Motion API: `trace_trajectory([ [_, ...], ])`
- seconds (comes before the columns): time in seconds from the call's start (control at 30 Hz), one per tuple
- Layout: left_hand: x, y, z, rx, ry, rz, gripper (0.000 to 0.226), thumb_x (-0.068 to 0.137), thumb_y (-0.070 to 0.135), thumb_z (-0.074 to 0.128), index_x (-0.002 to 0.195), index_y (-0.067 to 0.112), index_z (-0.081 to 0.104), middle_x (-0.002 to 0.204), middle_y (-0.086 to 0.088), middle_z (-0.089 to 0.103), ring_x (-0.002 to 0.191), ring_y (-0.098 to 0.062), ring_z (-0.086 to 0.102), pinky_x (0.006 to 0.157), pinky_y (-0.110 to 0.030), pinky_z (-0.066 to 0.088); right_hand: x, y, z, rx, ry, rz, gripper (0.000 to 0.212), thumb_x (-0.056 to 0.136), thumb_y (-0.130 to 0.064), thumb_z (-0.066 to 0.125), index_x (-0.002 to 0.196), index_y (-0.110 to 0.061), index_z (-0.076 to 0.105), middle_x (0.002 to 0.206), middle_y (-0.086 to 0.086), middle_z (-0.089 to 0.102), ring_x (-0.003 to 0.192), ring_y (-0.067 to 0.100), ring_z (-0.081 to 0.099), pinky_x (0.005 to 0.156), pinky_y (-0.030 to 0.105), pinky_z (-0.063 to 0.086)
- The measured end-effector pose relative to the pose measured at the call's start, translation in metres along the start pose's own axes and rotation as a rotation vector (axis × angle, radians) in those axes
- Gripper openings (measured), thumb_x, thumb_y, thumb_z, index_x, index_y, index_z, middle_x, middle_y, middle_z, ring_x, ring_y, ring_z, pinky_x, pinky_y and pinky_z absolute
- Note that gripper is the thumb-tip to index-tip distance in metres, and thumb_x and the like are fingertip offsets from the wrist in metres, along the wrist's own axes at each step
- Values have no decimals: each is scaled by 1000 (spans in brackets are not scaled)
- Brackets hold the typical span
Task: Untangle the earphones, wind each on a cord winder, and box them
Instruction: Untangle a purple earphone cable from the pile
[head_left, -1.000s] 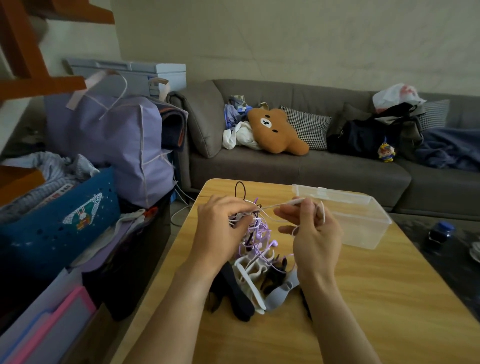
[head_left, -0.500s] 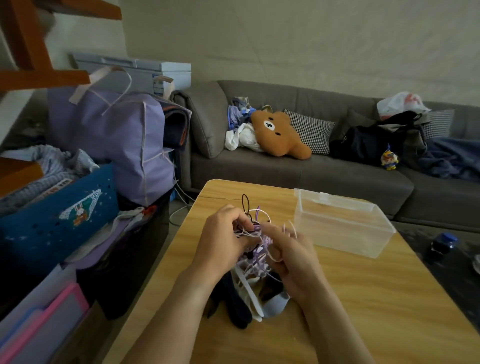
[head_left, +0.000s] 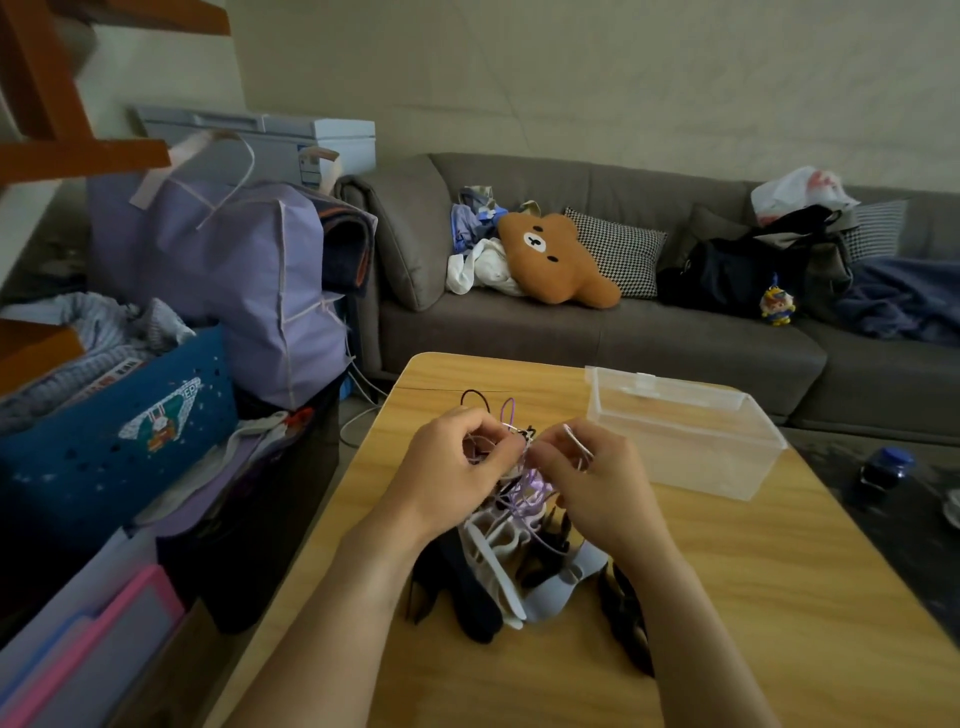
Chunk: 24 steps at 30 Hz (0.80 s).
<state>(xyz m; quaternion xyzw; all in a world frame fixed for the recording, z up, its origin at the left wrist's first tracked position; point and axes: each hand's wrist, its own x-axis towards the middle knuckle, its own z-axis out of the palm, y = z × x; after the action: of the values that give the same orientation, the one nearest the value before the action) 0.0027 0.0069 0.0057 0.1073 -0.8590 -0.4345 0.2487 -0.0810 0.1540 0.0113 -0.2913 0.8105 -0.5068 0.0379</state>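
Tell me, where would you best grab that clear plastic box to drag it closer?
Probably by the clear box's near long wall, coming from above with the right hand: the open top leaves a bare rim to pinch, and that side faces the person, beside that hand.

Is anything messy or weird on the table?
Yes: the purple, white and black earphone cords are knotted in one clump between the left hand and right hand. The clear plastic box looks empty.
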Motion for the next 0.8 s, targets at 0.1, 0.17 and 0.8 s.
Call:
trace_trajectory([
  [0.1, 1, 6, -4, 182, -134, -110, 19, 86, 45, 71, 82, 28, 64, 78, 13, 68, 78, -4, 64, 90, -48, 50, -4, -2, 10, 25, 34, -16, 13, 96, -25, 64, 85, -19, 65, 77, -5, 68, 66, -1, 59, 54, 14, 45],
  [0.17, 3, 9, -7, 288, -156, -132, 22, 85, 43, 73, 78, 26, 61, 75, 11, 66, 77, -8, 63, 92, -49, 47, -7, -2, 18, 59, 56, -37, 14, 98, -27, 62, 87, -18, 64, 79, -4, 68, 70, 4, 61, 57, 18, 46],
  [0.8, 5, -3, -16, 54, -112, -137, 42, 75, 2, 77, 103, 25, 55, 84, -3, 69, 77, -21, 67, 70, -38, 58, -10, -4, 22, 93, -135, -66, 18, 86, -34, 76, 83, -20, 67, 66, -9, 67, 58, 5, 59, 57, 25, 50],
])
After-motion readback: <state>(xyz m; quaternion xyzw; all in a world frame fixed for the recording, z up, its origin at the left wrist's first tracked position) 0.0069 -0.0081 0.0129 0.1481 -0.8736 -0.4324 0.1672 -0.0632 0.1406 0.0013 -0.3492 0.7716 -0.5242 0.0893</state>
